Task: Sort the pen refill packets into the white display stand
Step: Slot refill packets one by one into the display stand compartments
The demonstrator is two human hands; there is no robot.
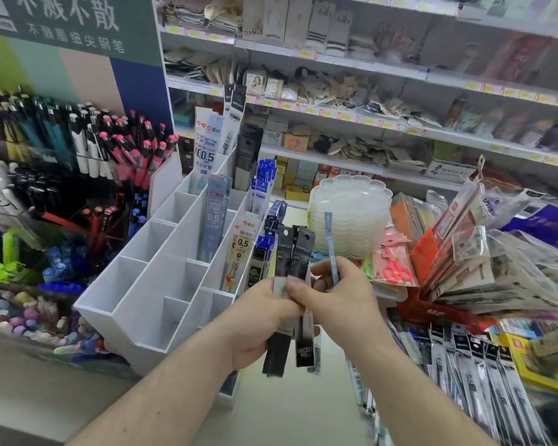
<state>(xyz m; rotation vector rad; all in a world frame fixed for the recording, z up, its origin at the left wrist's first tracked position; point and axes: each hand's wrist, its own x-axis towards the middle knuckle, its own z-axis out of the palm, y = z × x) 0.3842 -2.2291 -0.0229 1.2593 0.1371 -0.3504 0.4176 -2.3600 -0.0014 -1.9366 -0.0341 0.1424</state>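
My left hand (258, 320) grips a small bunch of black-and-grey pen refill packets (292, 262), held upright in front of me. My right hand (339, 294) pinches the front packet of that bunch with its thumb and also holds a thin light-blue refill packet (331, 243) between its fingers. The white display stand (149, 304), stepped and split into compartments, sits just left of my hands. Its right-hand column holds blue, black and white refill packets (242, 249); several left compartments show nothing inside.
More refill packets (464, 365) lie fanned out at lower right beside a red tray of packaged goods (464, 268). A stack of clear plastic dishes (351, 214) stands behind my hands. Pen racks (78, 146) fill the left; stocked shelves run across the back.
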